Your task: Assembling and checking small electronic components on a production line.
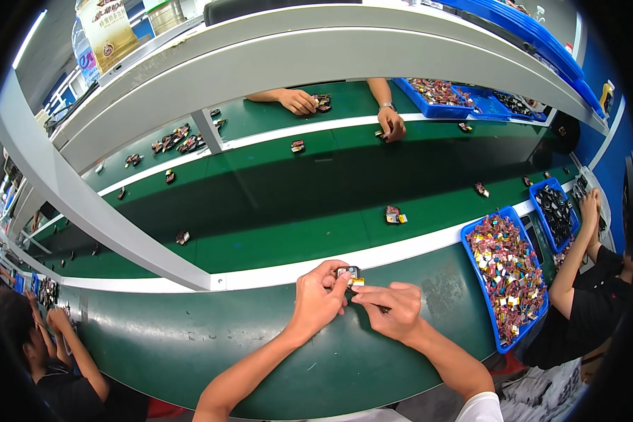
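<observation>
Over the near edge of the green bench, my left hand [316, 299] is closed around a small black plastic case [349, 271], thumb laid across its front. A small yellow-wrapped part [358, 282] shows at the case's lower right corner. My right hand [394, 309] is closed in a pinch, its fingertips right at that yellow-wrapped part. Something dark shows between its curled fingers, too small to name. Beside my right arm stands a blue tray [501, 344] heaped with small yellow, white and reddish parts.
Beyond a white rail, a green conveyor belt [274, 246] carries scattered small assemblies, one [395, 215] just ahead of my hands. A blue tray of black parts [554, 211] stands at right. A white post [119, 218] slants at left. Co-workers sit on both sides and opposite.
</observation>
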Tool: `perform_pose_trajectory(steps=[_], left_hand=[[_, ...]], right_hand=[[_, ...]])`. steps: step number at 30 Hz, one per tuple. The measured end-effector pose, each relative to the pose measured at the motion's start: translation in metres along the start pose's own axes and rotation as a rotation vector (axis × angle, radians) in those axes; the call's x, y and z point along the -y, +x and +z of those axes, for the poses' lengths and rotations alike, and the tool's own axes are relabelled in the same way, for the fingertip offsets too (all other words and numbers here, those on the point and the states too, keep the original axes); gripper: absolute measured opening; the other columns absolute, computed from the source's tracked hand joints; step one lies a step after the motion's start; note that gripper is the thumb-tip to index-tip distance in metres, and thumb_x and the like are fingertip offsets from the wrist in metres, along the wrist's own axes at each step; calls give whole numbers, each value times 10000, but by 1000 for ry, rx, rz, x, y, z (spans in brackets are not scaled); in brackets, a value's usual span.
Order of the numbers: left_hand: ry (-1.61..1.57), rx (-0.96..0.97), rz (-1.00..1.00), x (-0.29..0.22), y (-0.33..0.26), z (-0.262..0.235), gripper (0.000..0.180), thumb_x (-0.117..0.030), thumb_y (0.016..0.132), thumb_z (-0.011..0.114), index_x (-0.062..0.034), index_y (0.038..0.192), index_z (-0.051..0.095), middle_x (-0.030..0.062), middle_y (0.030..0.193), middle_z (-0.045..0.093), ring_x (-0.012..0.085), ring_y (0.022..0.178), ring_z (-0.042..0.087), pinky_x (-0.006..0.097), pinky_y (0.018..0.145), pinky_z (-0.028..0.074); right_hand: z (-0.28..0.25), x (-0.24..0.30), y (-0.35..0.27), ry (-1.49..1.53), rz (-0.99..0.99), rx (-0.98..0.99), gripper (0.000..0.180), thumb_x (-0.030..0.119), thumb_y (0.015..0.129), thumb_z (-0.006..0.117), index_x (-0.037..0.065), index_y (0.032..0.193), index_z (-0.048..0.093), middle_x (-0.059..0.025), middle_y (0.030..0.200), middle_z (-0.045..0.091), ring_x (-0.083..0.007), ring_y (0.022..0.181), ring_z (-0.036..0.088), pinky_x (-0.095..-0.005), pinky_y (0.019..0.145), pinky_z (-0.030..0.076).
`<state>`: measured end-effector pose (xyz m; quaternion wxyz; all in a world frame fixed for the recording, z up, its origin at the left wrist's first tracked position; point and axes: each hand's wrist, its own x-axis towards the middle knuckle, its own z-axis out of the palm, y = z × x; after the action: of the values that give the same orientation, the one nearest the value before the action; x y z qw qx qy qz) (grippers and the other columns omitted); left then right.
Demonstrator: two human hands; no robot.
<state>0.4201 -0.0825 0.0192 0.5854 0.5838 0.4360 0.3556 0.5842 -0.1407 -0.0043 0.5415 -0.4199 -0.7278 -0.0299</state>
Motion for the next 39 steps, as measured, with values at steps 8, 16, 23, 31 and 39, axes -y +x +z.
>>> perform_pose_trajectory(steps=[8, 16, 23, 31, 39], left_hand=[[-266, 103, -30, 0, 5, -11, 222, -85, 995, 594, 78, 1145, 614, 83, 747, 647, 114, 552, 614, 232, 428, 476], [-284, 120, -25, -2, 6, -13, 213, -89, 999, 589, 75, 1132, 621, 75, 754, 643, 101, 532, 601, 224, 417, 457], [-213, 62, -21, 2, 6, -10, 172, -82, 994, 592, 49, 1089, 648, 49, 682, 635, 74, 487, 553, 224, 385, 381], [-56, -6, -15, 1, 1, -7, 147, -65, 969, 608, 31, 1062, 670, 34, 644, 653, 68, 489, 532, 256, 456, 406], [66, -69, 13, 10, 0, 1, 147, -52, 958, 607, 36, 1053, 676, 57, 655, 670, 67, 502, 539, 265, 475, 426]], right_hand=[[-2, 3, 5, 196, 277, -89, 150, 0, 739, 833, 54, 828, 724, -59, 861, 776, -68, 403, 468, -226, 430, 353], [-5, 3, 8, 249, 347, -97, 156, -1, 741, 839, 37, 837, 723, -77, 849, 773, -56, 409, 470, -221, 429, 371], [-6, 3, 9, 267, 328, -38, 114, 2, 768, 810, 34, 834, 723, -79, 852, 774, -80, 414, 498, -230, 433, 375], [-8, 8, 12, 139, 116, 44, 127, 6, 746, 813, 65, 829, 736, -47, 837, 773, -111, 476, 602, -247, 440, 355], [-4, 7, 9, 93, 43, 58, 139, 13, 738, 816, 71, 829, 729, -26, 851, 769, -150, 551, 655, -261, 446, 376]])
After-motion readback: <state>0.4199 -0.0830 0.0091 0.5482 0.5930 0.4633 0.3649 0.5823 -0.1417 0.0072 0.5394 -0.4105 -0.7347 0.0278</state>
